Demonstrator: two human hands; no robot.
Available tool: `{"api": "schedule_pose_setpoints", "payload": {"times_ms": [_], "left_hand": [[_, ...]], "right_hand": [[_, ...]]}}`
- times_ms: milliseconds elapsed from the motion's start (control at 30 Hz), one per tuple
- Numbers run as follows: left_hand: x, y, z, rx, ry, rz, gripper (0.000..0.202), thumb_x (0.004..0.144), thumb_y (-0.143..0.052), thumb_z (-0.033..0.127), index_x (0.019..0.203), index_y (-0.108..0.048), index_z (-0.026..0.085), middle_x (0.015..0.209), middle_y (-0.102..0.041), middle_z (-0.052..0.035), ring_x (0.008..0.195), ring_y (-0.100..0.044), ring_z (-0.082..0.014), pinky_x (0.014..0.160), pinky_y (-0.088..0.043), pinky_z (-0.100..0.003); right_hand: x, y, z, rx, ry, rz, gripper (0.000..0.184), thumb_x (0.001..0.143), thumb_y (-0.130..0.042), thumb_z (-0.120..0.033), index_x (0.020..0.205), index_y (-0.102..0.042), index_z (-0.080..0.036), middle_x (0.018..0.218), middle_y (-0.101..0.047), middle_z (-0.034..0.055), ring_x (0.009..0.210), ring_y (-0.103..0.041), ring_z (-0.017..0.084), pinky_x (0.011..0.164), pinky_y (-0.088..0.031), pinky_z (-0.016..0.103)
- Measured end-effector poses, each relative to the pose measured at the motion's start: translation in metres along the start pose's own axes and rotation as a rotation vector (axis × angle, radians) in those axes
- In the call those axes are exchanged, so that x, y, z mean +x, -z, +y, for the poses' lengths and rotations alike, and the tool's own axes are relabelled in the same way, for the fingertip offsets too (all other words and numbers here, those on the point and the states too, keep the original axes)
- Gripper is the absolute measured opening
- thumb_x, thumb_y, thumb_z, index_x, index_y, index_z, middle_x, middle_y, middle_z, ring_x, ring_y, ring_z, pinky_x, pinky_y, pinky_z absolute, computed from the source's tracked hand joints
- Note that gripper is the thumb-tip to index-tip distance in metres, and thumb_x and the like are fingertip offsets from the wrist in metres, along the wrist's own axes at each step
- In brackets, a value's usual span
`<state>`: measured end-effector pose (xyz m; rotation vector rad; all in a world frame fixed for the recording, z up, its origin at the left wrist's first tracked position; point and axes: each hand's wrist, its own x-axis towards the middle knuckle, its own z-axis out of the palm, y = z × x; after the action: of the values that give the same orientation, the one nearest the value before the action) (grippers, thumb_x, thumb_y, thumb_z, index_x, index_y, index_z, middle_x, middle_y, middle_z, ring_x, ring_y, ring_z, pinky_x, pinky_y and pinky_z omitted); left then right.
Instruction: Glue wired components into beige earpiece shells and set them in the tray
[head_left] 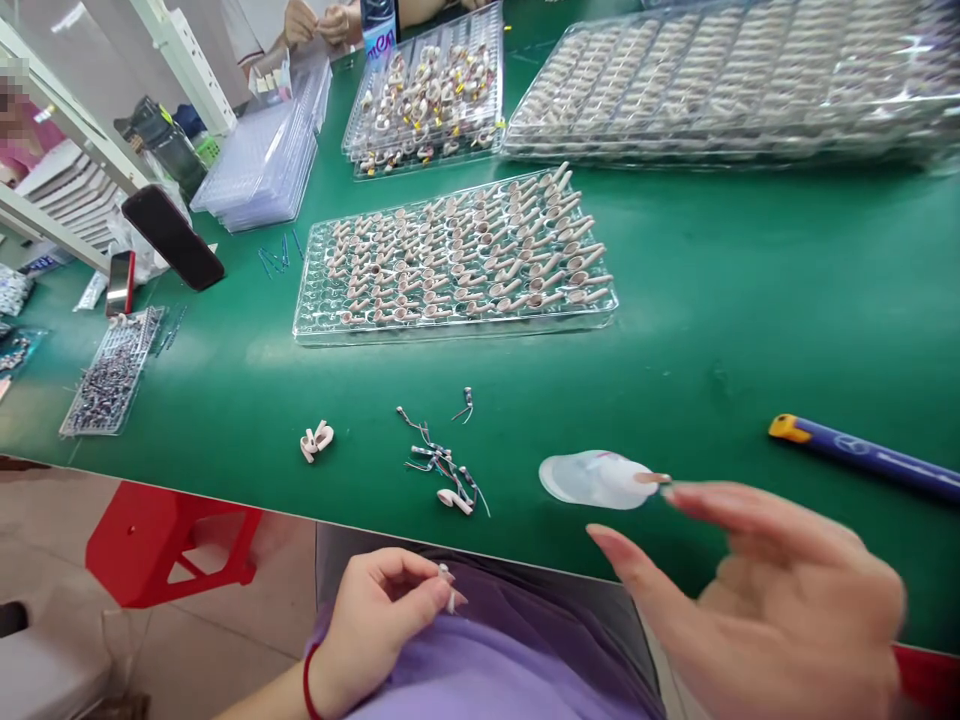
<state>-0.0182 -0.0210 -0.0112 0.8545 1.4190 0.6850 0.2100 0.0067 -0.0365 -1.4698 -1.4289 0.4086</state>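
Note:
In the head view my left hand point(390, 605) is closed in a pinch on a small white earbud piece point(448, 585), mostly hidden by the fingers. My right hand point(765, 590) is open, thumb and index finger apart. Its index fingertip lies close to a small brown stick point(651, 478) on a translucent white plastic piece point(592, 480); contact is unclear. Between the hands, on the green table point(697, 330), are several tiny wired parts point(431, 455) with a white earbud shell point(454, 500) beside them. More white shells point(316, 440) form a small cluster to the left.
A clear tray of earbud shells point(465, 260) stands beyond the parts. Behind it are a tray of wired pieces point(435, 100) and larger stacked trays point(720, 90). A blue and yellow cutter-like tool point(862, 455) lies right; a phone point(172, 235) stands left. Another person's hands point(322, 22) are opposite.

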Motion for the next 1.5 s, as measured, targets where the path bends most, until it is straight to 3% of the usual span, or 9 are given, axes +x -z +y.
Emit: {"api": "schedule_pose_setpoints", "payload": {"times_ms": [67, 133, 200, 467, 1500], "left_hand": [[0.006, -0.004, -0.003, -0.116, 0.113, -0.014, 0.03, 0.069, -0.079, 0.044, 0.07, -0.072, 0.014, 0.07, -0.076, -0.0092, 0.061, -0.064, -0.0159, 0.057, -0.048, -0.025], [0.012, -0.007, -0.006, -0.17, 0.125, -0.012, 0.03, 0.066, -0.08, 0.043, 0.067, -0.072, 0.014, 0.067, -0.074, -0.0073, 0.056, -0.06, -0.0128, 0.055, -0.044, -0.022], [0.016, -0.008, -0.007, -0.196, 0.121, -0.013, 0.028, 0.066, -0.081, 0.04, 0.066, -0.072, 0.013, 0.063, -0.072, -0.0049, 0.053, -0.055, -0.0105, 0.053, -0.041, -0.021], [0.017, -0.009, -0.007, -0.201, 0.106, -0.028, 0.023, 0.07, -0.078, 0.035, 0.065, -0.074, 0.013, 0.064, -0.071, -0.0045, 0.058, -0.055, -0.0108, 0.056, -0.038, -0.021], [0.017, -0.018, -0.011, -0.347, 0.065, 0.037, 0.016, 0.069, -0.08, 0.027, 0.062, -0.074, 0.014, 0.062, -0.071, -0.0029, 0.058, -0.058, -0.0104, 0.06, -0.044, -0.021]], "right_hand": [[-0.01, -0.004, -0.011, 0.005, 0.187, -0.054, 0.022, 0.084, -0.068, -0.018, 0.102, -0.058, -0.025, 0.086, -0.057, 0.0045, 0.077, -0.059, 0.02, 0.067, -0.051, 0.035], [-0.017, -0.012, -0.021, 0.049, 0.376, -0.269, 0.02, 0.085, -0.062, -0.007, 0.099, -0.061, -0.022, 0.081, -0.061, 0.0034, 0.075, -0.058, 0.017, 0.067, -0.048, 0.032], [-0.022, -0.021, -0.029, 0.055, 0.43, -0.355, 0.017, 0.089, -0.057, -0.006, 0.099, -0.064, -0.018, 0.081, -0.063, 0.0038, 0.075, -0.057, 0.016, 0.069, -0.045, 0.031], [-0.02, -0.033, -0.033, 0.029, 0.393, -0.388, 0.018, 0.094, -0.051, -0.014, 0.091, -0.068, -0.018, 0.078, -0.067, 0.0027, 0.071, -0.053, 0.015, 0.068, -0.034, 0.032], [-0.028, -0.039, -0.035, 0.044, 0.328, -0.343, 0.022, 0.096, -0.046, -0.012, 0.085, -0.065, -0.016, 0.073, -0.063, 0.004, 0.068, -0.049, 0.016, 0.067, -0.028, 0.033]]}}
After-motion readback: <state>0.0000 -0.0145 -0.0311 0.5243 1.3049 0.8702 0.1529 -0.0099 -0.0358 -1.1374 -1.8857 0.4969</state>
